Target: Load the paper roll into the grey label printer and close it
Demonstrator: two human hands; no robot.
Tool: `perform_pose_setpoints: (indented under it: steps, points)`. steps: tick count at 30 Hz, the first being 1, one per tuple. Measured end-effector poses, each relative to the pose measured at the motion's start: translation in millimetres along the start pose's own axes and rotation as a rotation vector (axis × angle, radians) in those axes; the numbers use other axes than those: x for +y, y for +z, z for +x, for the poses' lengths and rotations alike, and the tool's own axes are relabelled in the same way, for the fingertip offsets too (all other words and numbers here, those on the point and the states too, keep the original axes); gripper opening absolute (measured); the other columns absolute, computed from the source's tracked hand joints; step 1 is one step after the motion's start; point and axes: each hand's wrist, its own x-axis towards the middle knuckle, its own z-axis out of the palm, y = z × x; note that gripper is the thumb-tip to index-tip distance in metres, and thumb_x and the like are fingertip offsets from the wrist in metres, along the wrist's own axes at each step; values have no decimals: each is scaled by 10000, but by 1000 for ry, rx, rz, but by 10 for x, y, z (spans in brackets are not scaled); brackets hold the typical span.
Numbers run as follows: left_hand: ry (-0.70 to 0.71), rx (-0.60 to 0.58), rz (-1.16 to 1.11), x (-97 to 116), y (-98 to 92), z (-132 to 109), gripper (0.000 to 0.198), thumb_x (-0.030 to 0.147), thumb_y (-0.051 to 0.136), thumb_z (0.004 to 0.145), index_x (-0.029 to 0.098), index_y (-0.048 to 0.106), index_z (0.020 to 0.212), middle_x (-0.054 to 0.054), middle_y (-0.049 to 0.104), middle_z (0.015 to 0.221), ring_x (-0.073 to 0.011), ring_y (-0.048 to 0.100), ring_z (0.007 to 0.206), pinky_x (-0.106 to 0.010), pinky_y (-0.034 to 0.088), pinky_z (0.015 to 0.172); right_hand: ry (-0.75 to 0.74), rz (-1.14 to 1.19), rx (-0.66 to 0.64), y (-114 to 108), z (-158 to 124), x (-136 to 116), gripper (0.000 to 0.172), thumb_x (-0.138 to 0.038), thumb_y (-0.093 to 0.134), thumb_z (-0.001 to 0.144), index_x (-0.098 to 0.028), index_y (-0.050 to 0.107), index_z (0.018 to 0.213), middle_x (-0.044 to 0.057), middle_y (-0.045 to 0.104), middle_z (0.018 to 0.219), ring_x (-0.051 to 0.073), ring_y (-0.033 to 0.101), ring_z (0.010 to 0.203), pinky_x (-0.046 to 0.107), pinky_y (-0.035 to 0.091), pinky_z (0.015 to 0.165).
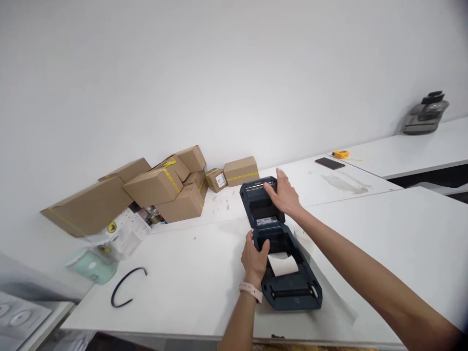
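A dark label printer [288,287] stands on the white table with its lid [258,208] swung up and back. Inside the base, a curl of white label paper [284,265] shows. My left hand [254,258] grips the left side wall of the base near the hinge, thumb over the inner edge. At the top right corner of the lid, my right hand [284,194] is closed around the edge, its thumb on the inner face by a metal bar. Fingers behind the lid are partly hidden. A long pale paper strip [338,300] lies right of the printer.
Several cardboard boxes [153,187] are piled against the wall at the left. A black curved cable [116,287] and a mint-green container [93,265] lie nearer. Farther right are a phone [329,163], a yellow tape measure [341,154] and a grey jug [422,119].
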Motion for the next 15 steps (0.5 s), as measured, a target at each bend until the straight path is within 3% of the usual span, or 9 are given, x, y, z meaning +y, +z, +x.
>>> perform_pose_setpoints:
  steps: [3, 5, 8, 11, 13, 15]
  points:
    - [2, -7, 54, -19, -6, 2, 600, 407, 628, 868, 217, 461, 1412, -143, 624, 1385, -332, 571, 1279, -453, 418, 1042, 78, 6, -34, -26, 34, 66, 898, -695, 406, 905, -154, 170, 1581, 217, 311, 1609, 422, 333, 1454, 652, 370, 1093]
    - [15, -9, 73, -10, -9, -3, 580, 397, 599, 886, 218, 449, 1416, -136, 614, 1399, -316, 563, 1295, -436, 422, 1044, 53, 11, 19, -71, -80, 79, 908, -683, 438, 906, -161, 142, 1586, 201, 287, 1622, 400, 319, 1464, 620, 357, 1120]
    - [33, -17, 89, 23, -18, -11, 546, 396, 574, 898, 215, 456, 1400, -127, 630, 1380, -300, 581, 1276, -413, 443, 1025, -187, -54, 95, -119, -427, 109, 611, -481, 387, 1006, -162, 310, 1521, 186, 426, 1540, 322, 424, 1399, 521, 371, 1129]
    - [46, -31, 104, 57, -35, -13, 521, 397, 566, 900, 209, 476, 1377, -126, 650, 1352, -297, 613, 1231, -408, 459, 1004, -466, -207, -164, -60, -809, 230, 357, -265, 332, 1030, -194, 628, 1216, 135, 696, 1185, 247, 640, 1102, 396, 492, 972]
    - [46, -37, 115, 74, -46, -11, 509, 388, 563, 899, 206, 486, 1368, -130, 651, 1351, -302, 625, 1210, -415, 466, 993, -548, -274, -368, 53, -986, 362, 280, -200, 437, 978, -211, 716, 987, 88, 752, 970, 214, 690, 903, 348, 518, 885]
    - [40, -37, 125, 86, -54, -9, 498, 380, 559, 899, 207, 494, 1362, -131, 648, 1355, -304, 629, 1202, -417, 470, 985, -588, -329, -501, 204, -1079, 505, 180, -143, 573, 870, -194, 739, 823, 84, 765, 847, 225, 700, 843, 384, 491, 946]
